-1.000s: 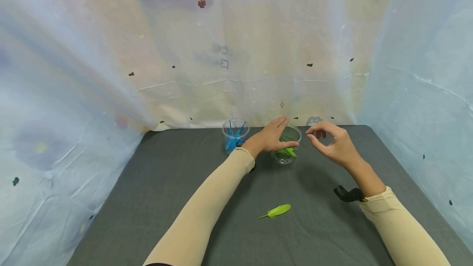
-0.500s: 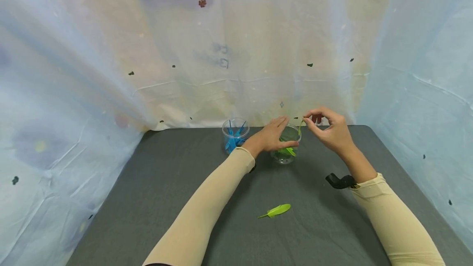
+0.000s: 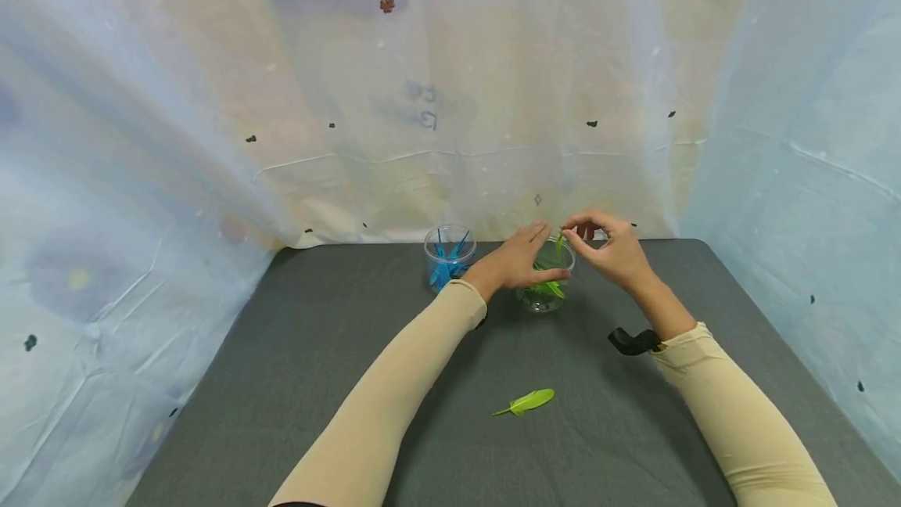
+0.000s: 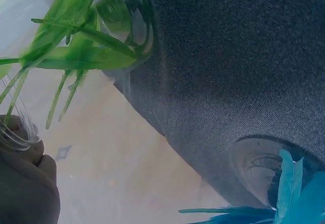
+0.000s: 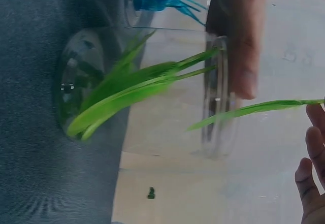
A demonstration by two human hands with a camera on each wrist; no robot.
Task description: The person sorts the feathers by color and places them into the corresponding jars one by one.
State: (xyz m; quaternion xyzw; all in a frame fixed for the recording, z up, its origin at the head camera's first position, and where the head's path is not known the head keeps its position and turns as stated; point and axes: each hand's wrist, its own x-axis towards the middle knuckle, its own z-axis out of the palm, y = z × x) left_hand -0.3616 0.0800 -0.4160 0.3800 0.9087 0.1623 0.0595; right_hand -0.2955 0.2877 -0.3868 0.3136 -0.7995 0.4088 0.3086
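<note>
My left hand (image 3: 519,258) holds a clear jar (image 3: 540,306) near its rim, fingers reaching behind and thumb across the front. Several green feathers (image 5: 122,89) lean inside it, stems toward the mouth. Between thumb and forefinger, my right hand (image 3: 611,250) pinches another green feather (image 5: 254,108) at one end. That feather hangs down, its lower end just inside the jar's mouth in the right wrist view. One more green feather (image 3: 524,402) lies flat on the dark grey tabletop.
Left of the held jar stands a second clear jar (image 3: 450,235) with blue feathers (image 3: 445,266) inside. Dark grey cloth (image 3: 338,382) covers the table. A patterned pale curtain (image 3: 493,84) rises behind the table's back edge and along both sides.
My right hand has moved up and left, bringing its feather from beside the jar to over its mouth. My left hand and the feather on the table have stayed put.
</note>
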